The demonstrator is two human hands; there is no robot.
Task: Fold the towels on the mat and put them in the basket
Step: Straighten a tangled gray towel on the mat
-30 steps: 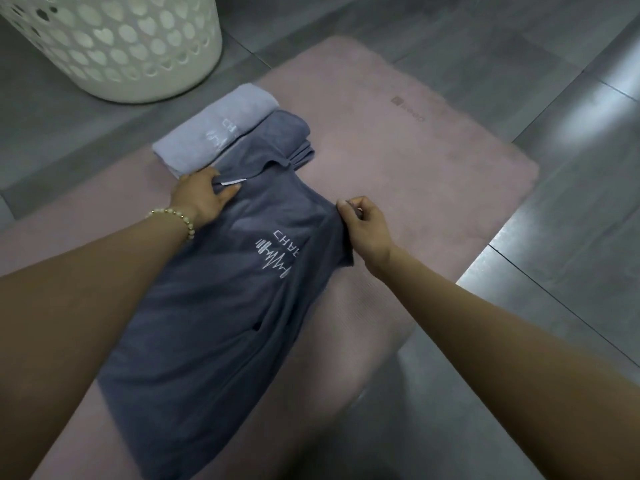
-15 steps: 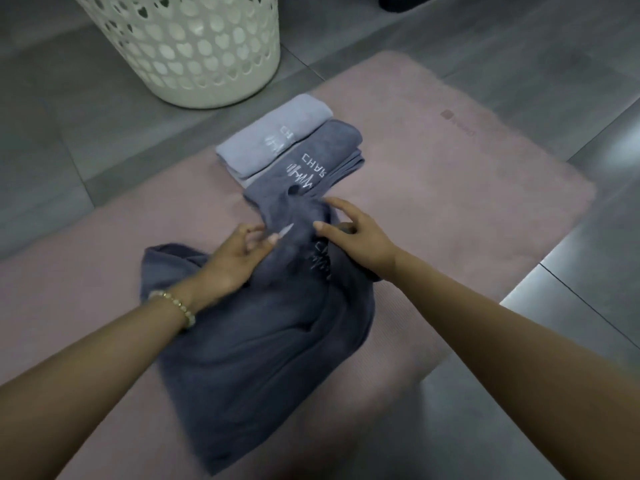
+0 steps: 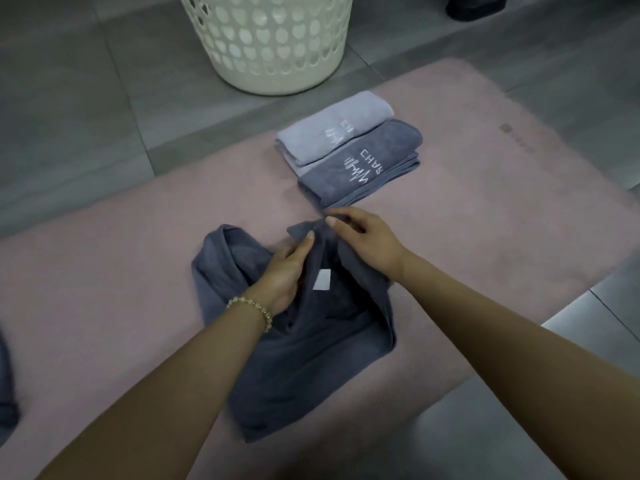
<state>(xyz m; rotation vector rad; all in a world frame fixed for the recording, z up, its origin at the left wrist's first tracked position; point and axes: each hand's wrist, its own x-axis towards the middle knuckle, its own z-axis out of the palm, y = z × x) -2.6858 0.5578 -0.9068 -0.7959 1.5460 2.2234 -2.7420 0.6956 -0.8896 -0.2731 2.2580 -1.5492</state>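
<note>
Right, over at nine o'clock a strip of dark cloth (image 3: 7, 382) peeks in at the frame's edge, lying on the pink mat (image 3: 104, 289). Centre of the mat, that's the working piece: a slate-blue towel (image 3: 311, 368), plush, rumpled, bunched into loose folds with a rolled hump at its ten o'clock corner. The left hand (image 3: 284, 271), beaded bracelet (image 3: 252, 306) at the wrist, has its fingers curled into the cloth, gripping a fold just beside a small white label (image 3: 322, 280). Up at twelve o'clock stands the cream basket (image 3: 273, 43), heart-shaped holes in its wall, on the grey floor (image 3: 69, 116) just off the mat. Now the right hand (image 3: 367, 237): fingers bent, pinching the towel's far edge, nearly meeting the left. At one o'clock from the hands, two folded ones lie side by side and touching, a pale lilac towel (image 3: 332, 126) and a darker folded towel (image 3: 360, 168), white stitched lettering on both. Far corner, a dark object (image 3: 481, 6), too cropped to tell.
</note>
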